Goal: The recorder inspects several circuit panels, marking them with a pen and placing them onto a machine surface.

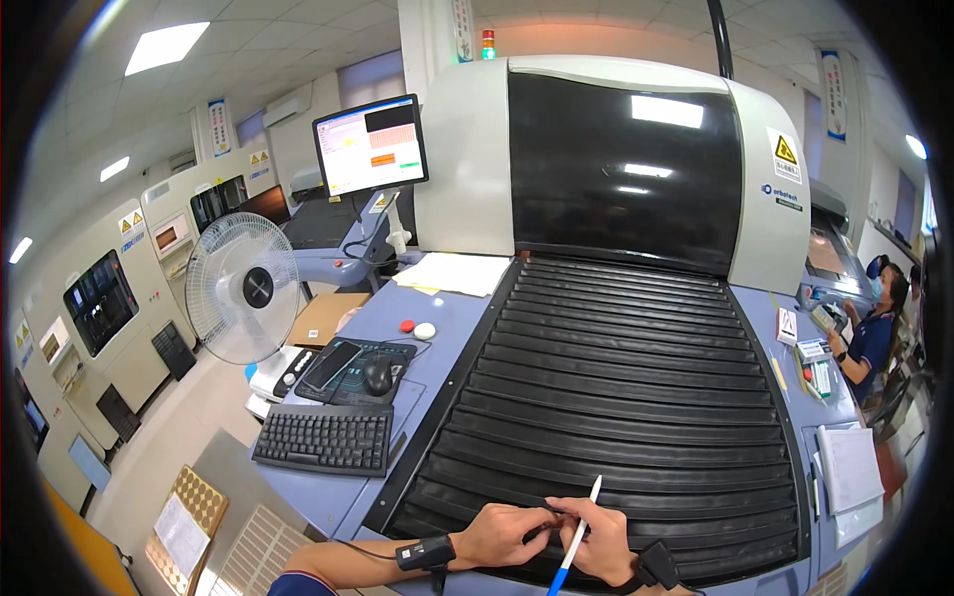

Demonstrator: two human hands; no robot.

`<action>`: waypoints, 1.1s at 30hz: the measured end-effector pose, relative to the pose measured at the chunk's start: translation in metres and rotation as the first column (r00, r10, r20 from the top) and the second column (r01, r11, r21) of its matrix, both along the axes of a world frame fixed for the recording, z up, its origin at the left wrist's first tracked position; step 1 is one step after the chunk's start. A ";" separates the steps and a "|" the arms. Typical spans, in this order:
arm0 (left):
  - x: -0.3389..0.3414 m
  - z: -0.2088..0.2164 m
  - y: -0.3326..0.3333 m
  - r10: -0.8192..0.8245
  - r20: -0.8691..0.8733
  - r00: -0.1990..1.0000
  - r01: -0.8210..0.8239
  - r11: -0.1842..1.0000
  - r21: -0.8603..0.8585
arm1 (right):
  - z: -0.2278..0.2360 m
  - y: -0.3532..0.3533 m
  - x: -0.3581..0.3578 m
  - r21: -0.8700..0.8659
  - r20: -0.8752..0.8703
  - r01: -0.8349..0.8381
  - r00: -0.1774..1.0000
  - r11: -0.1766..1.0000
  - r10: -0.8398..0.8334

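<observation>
Both my hands meet low over the black pleated bellows cover (pixel 616 397) of a large machine. My right hand (pixel 604 544) is closed round a slim white pen (pixel 578 536) with a blue lower part, its white tip slanting up and away. Beside it, my left hand (pixel 505 536) has its fingers curled in, the fingertips touching or very near the right hand's fingers. Whatever the left fingers hold, if anything, is hidden. A black band with a small box (pixel 425 553) and a cable sits on my left wrist, and a dark band (pixel 658 564) on my right.
Left of the bellows are a keyboard (pixel 323 439), a mouse (pixel 379 374), a phone (pixel 332 366), a monitor (pixel 372 146) and a fan (pixel 241 288). Papers (pixel 851 475) and small boxes (pixel 815 352) lie on the right ledge. A person (pixel 873 333) sits beyond, at the right.
</observation>
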State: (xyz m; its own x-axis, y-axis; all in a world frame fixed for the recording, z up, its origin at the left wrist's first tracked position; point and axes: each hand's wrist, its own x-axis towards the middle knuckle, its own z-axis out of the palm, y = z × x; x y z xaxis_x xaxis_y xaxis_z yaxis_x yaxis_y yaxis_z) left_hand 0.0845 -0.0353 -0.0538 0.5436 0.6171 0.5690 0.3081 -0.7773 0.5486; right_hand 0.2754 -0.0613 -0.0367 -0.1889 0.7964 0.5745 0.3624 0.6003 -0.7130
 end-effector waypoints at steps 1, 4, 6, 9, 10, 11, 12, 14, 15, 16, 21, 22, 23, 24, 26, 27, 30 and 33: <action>0.000 -0.001 0.000 0.001 0.004 1.000 -0.001 1.000 0.017 | 0.000 0.000 0.000 -0.006 -0.004 -0.004 1.000 1.000 0.004; 0.000 -0.002 0.002 -0.004 0.001 1.000 0.004 0.999 0.041 | -0.002 0.002 0.000 0.004 -0.015 -0.007 1.000 1.000 0.007; 0.000 -0.002 0.002 -0.011 -0.005 1.000 0.011 0.999 0.048 | -0.003 0.001 0.001 -0.008 -0.009 -0.010 1.000 1.000 0.010; 0.000 -0.002 0.002 -0.007 -0.006 1.000 0.007 0.999 0.040 | -0.003 0.001 0.002 -0.023 0.009 -0.015 1.000 1.000 0.015; -0.001 -0.003 0.003 -0.014 -0.006 1.000 0.015 0.999 0.038 | -0.003 0.001 0.002 -0.025 0.019 -0.019 1.000 1.000 0.019; -0.001 -0.003 0.003 -0.022 -0.006 1.000 0.022 0.999 0.036 | -0.002 0.001 0.002 -0.024 0.018 -0.019 1.000 1.000 0.020; -0.001 -0.003 0.003 -0.021 -0.006 1.000 0.022 0.999 0.036 | -0.001 0.001 0.002 -0.030 0.020 -0.016 1.000 0.999 0.016; -0.001 -0.003 0.003 -0.024 -0.007 1.000 0.024 0.999 0.033 | -0.001 0.001 0.002 -0.036 0.022 -0.013 1.000 0.999 0.014; -0.001 -0.002 0.003 -0.024 -0.007 1.000 0.025 0.999 0.033 | -0.001 0.001 0.001 -0.023 0.016 -0.008 1.000 1.000 0.008; 0.000 -0.002 0.002 -0.012 -0.004 1.000 0.012 1.000 0.023 | -0.002 0.001 0.001 -0.011 0.010 -0.003 1.000 1.000 0.003; -0.001 0.000 0.001 -0.002 -0.028 1.000 0.002 1.000 0.018 | -0.003 0.002 0.002 -0.008 -0.006 -0.006 1.000 1.000 0.006; -0.001 0.000 0.002 -0.004 -0.030 1.000 0.005 1.000 0.020 | 0.000 0.001 0.001 -0.032 0.017 -0.009 1.000 0.999 0.009; -0.001 -0.001 0.002 -0.007 -0.031 0.999 0.008 1.000 0.022 | 0.000 0.002 0.001 -0.033 0.017 -0.010 1.000 0.999 0.010; -0.001 -0.001 0.002 -0.007 -0.031 0.999 0.008 1.000 0.022 | -0.001 0.001 0.001 -0.027 0.015 -0.008 1.000 1.000 0.008; -0.001 -0.002 0.002 -0.008 -0.030 1.000 0.009 1.000 0.026 | -0.001 0.001 0.001 -0.021 0.013 -0.005 1.000 1.000 0.005; -0.001 -0.003 0.002 -0.008 -0.029 1.000 0.009 1.000 0.025 | -0.002 0.001 0.001 -0.016 0.020 -0.004 1.000 1.000 0.004; -0.001 -0.003 0.003 -0.016 -0.020 1.000 0.017 0.999 0.032 | -0.002 0.002 0.001 -0.010 0.024 -0.004 1.000 1.000 0.004; -0.001 -0.004 0.003 -0.025 -0.028 0.999 0.026 0.999 0.030 | -0.002 0.002 0.001 -0.014 0.020 -0.007 1.000 1.000 0.007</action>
